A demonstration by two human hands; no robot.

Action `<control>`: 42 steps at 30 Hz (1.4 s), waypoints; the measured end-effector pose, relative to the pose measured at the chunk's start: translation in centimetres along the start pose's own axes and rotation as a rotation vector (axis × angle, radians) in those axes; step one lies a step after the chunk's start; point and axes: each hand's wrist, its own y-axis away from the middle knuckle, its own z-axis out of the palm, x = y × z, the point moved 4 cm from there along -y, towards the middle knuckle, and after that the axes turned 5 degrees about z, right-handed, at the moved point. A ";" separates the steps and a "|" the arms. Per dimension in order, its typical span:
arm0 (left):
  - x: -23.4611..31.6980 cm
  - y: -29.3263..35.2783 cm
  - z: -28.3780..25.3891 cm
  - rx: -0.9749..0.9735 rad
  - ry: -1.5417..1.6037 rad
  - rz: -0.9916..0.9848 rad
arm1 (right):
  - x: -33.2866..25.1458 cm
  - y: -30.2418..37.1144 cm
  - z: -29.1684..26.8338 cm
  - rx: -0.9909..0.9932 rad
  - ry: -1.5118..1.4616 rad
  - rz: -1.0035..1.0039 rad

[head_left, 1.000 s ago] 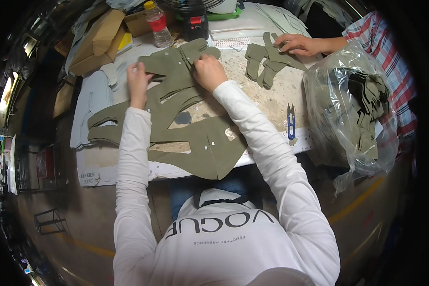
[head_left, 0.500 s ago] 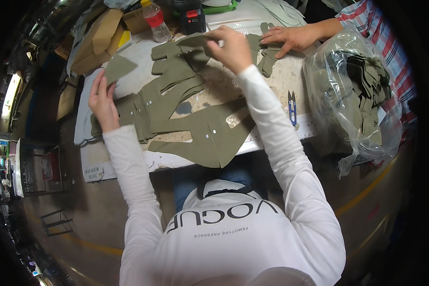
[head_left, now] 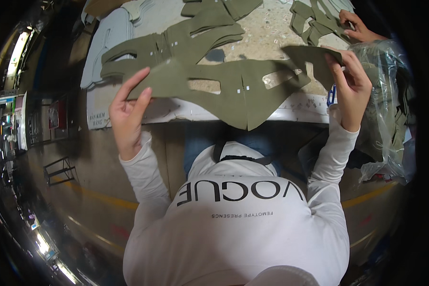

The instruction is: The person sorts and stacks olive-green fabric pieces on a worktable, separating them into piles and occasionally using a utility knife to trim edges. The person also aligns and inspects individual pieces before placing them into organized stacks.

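Note:
A flat olive-green cut fabric piece [head_left: 245,105], with slots and small white marks, hangs partly over the table's near edge. My left hand [head_left: 131,112] pinches a raised, slightly blurred olive end [head_left: 169,81] between thumb and fingers. On the other side, my right hand [head_left: 350,83] is closed on another lifted olive flap [head_left: 314,59]. Whether both ends belong to one piece, I cannot tell for sure. Beyond my left hand lies a stack of similar olive pieces [head_left: 181,40]. Blue thread snips [head_left: 331,94] lie by my right wrist, mostly hidden.
Pale grey pieces [head_left: 110,40] are stacked at the far left of the worn white table [head_left: 267,35]. Another person's hand [head_left: 360,28] touches strappy olive pieces [head_left: 314,21] at the far right. A clear plastic bag [head_left: 383,162] with olive pieces stands at the right.
My right hand has come back toward me and to the right with an olive flap. My left hand has moved nearer. The view has shifted, dropping the bottle from sight.

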 end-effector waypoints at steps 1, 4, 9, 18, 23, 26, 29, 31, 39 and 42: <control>-0.1 0.2 1.0 0.017 0.039 0.029 | -0.5 0.8 0.5 -0.003 0.028 -0.058; -1.9 1.1 4.6 -0.069 0.097 0.010 | -1.4 3.7 2.6 -0.101 0.089 -0.091; -6.2 3.2 8.8 -0.041 -0.119 -0.211 | -0.9 9.7 7.9 -0.394 0.228 -0.098; -6.0 4.8 10.9 -0.061 -0.044 -0.202 | 0.9 12.6 8.3 -0.240 0.223 -0.134; -5.9 5.3 10.6 -0.081 -0.077 -0.252 | 0.9 13.1 8.2 -0.263 0.215 -0.157; -5.8 5.3 10.7 -0.089 -0.093 -0.243 | 1.0 13.1 8.1 -0.282 0.199 -0.161; -5.7 5.3 10.7 -0.115 -0.102 -0.259 | 0.9 13.1 8.2 -0.294 0.184 -0.172; -5.5 5.3 10.6 -0.130 -0.109 -0.268 | 0.7 13.2 8.3 -0.305 0.178 -0.181; -4.8 4.3 10.5 -0.216 -0.295 -0.100 | 0.3 13.1 8.5 -0.373 0.186 -0.151; -4.7 3.8 10.5 -0.303 -0.378 -0.179 | 0.1 12.8 8.2 -0.412 0.182 -0.153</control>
